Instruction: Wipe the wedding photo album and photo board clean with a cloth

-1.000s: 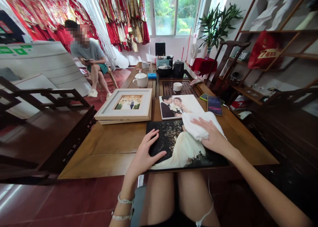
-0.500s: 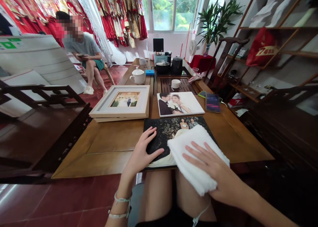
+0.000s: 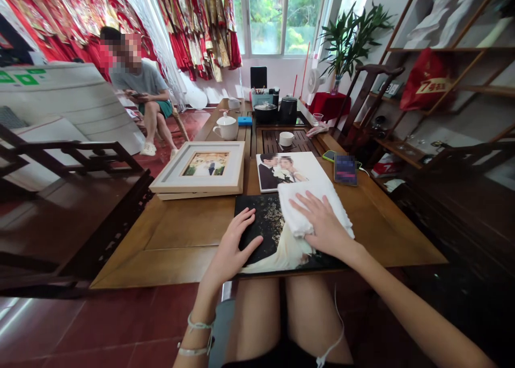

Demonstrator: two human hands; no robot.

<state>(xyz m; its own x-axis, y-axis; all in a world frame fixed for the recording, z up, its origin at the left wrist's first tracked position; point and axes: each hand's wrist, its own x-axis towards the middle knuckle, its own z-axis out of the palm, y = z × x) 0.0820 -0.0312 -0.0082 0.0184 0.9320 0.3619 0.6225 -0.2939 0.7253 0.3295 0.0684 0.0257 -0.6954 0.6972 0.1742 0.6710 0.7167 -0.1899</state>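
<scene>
A dark wedding photo panel (image 3: pixel 259 226) lies flat at the table's near edge. My left hand (image 3: pixel 237 244) rests on its left side, fingers spread. Under my right hand (image 3: pixel 324 223) is a folded white towel (image 3: pixel 293 199), pressed flat by outstretched fingers against the panel's upper right part. The towel hides the couple on that panel and overlaps the lower edge of a white wedding photo panel (image 3: pixel 309 169) lying just behind. To the left, a pale wooden picture frame (image 3: pixel 171 180) with a small photo sits on top of another frame.
On the wooden table (image 3: pixel 177 255) stand a lidded white cup (image 3: pixel 226 126), a small white cup (image 3: pixel 286 138) and a black kettle (image 3: pixel 288 109). A phone (image 3: pixel 345 169) is at the right. A person (image 3: pixel 147 86) sits on a stool at far left.
My right hand has pushed the towel away from me, from the panel's lower right to its upper right. My left hand stays on the panel. The view has tilted up slightly.
</scene>
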